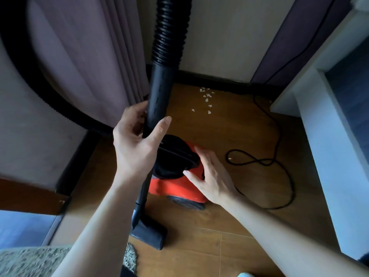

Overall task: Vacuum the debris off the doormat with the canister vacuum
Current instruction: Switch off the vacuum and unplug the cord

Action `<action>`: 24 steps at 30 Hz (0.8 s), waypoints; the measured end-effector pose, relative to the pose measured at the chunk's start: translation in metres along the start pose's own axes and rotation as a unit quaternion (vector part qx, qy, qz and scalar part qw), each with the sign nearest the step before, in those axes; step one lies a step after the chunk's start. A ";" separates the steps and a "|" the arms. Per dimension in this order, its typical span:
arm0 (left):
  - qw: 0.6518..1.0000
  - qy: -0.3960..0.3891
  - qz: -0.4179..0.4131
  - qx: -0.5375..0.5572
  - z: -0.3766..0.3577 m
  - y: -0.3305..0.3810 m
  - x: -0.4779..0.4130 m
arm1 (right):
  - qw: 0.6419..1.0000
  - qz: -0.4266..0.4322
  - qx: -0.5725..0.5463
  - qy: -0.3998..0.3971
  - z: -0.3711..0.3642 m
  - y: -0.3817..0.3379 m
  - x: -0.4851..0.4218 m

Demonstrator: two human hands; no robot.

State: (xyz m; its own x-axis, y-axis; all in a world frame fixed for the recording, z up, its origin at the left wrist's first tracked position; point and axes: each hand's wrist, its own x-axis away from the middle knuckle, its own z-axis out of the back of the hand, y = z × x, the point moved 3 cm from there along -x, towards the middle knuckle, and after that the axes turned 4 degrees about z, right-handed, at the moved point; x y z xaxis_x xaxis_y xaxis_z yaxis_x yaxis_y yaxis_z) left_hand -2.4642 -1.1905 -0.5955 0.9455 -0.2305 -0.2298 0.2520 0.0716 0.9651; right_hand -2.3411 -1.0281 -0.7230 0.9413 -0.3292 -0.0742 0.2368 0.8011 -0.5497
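Observation:
A red and black canister vacuum (175,188) stands on the wooden floor in the middle of the view. Its black wand (159,92) rises in front of it, with the ribbed hose (169,31) looping up and round to the left. My left hand (135,144) grips the wand just above the canister. My right hand (211,174) rests with straight fingers on the canister's top right side. The black floor nozzle (148,233) sits on the floor near a shaggy grey doormat (34,260) at the bottom left. White scraps of debris (206,98) lie on the floor near the far wall.
A black power cord (279,156) loops over the floor to the right. A white shelf unit (327,136) stands along the right side. Mauve curtains (83,56) hang at the left, and a dark skirting board runs along the back wall.

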 end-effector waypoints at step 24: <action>0.998 0.005 -0.019 0.058 -0.015 0.021 0.002 | 0.990 -0.110 -0.047 -0.070 0.055 0.034 -0.048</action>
State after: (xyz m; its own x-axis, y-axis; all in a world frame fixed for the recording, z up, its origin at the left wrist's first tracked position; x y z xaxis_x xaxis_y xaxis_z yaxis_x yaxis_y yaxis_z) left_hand -2.4539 -1.1748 -0.5775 0.9378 -0.2205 -0.2682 0.2639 -0.0494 0.9633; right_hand -2.3650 -0.9577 -0.6921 0.8949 -0.4134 0.1682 0.4229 0.6650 -0.6155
